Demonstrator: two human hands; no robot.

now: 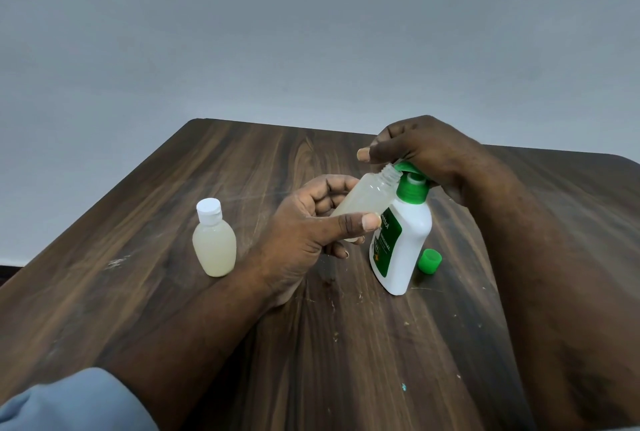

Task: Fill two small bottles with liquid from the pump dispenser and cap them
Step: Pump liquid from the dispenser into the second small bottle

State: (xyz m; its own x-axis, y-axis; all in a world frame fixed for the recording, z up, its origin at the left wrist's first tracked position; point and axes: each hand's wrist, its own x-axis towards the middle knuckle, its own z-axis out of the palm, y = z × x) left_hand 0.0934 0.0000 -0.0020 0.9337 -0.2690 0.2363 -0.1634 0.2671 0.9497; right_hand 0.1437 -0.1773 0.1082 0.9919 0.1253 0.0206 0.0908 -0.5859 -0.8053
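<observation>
left fingers (332, 203) grip open bottle (363, 200), part-filled | right hand (426, 153) presses dispenser (403, 243) | capped bottle (214, 243) full

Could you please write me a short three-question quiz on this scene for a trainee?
1. True or false: the capped bottle stands upright on the table.
2. Which hand holds the open bottle? A) left B) right
3. What lies beside the dispenser?

Key:
1. True.
2. A: the left hand tilts it to the spout; the right hand is on the pump.
3. A green cap.
</observation>
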